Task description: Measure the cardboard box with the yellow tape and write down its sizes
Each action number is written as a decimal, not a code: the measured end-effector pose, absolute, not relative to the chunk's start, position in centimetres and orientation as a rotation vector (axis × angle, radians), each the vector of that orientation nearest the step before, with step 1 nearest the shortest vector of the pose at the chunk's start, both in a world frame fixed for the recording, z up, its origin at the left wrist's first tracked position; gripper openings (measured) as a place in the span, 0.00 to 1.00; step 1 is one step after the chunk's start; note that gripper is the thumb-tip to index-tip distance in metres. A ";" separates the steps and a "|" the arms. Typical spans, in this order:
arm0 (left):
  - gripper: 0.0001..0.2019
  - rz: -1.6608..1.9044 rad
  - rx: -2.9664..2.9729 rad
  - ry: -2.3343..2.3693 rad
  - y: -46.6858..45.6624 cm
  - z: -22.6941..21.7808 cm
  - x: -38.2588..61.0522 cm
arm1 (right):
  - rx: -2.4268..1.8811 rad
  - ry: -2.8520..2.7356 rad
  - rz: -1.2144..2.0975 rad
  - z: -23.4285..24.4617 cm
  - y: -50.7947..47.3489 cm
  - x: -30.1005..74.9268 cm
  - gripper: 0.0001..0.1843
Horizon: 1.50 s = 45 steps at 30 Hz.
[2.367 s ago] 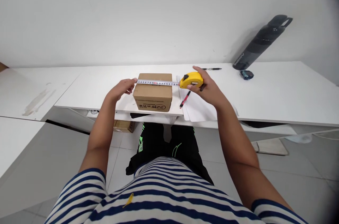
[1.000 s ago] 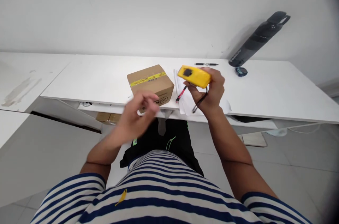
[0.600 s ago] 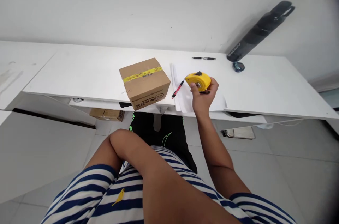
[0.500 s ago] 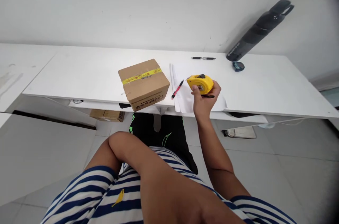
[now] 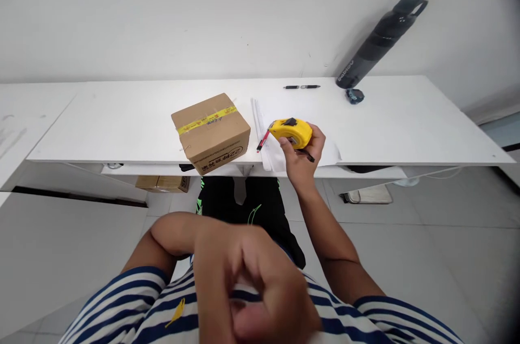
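Head view: right hand (image 5: pixel 299 161) fingers grip tape measure (image 5: pixel 291 131), now nearer box (image 5: pixel 211 130); left hand (image 5: pixel 260 284) blurred, unclear.

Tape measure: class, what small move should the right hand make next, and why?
Probably set the tape measure down on the white paper and let go. The right hand grips it over the sheets with no blade drawn out, and the left hand is up near the camera, away from the cardboard box.
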State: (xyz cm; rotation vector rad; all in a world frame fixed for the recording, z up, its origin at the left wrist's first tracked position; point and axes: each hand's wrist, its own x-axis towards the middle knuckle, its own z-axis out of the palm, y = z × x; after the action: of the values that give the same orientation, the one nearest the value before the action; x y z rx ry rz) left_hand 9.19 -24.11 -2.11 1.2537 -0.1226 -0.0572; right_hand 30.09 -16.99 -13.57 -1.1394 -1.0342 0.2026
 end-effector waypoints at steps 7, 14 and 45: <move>0.39 0.708 0.921 0.603 -19.8 -9.9 12.4 | -1.104 -1.225 0.125 -15.7 -21.5 26.1 0.35; 0.31 0.775 1.002 0.687 -17.5 -12.8 11.3 | -1.094 -2.191 0.517 -13.7 -21.3 31.4 0.35; 0.37 0.527 2.544 0.672 -14.6 -18.2 14.2 | -1.516 -1.343 0.772 -14.3 -11.5 32.9 0.28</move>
State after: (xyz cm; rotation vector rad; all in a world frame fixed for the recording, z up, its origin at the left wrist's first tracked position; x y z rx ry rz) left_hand 14.17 -14.56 -18.19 2.5441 0.6719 0.5271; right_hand 32.92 -11.49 -14.32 -1.5158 -1.3433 0.7722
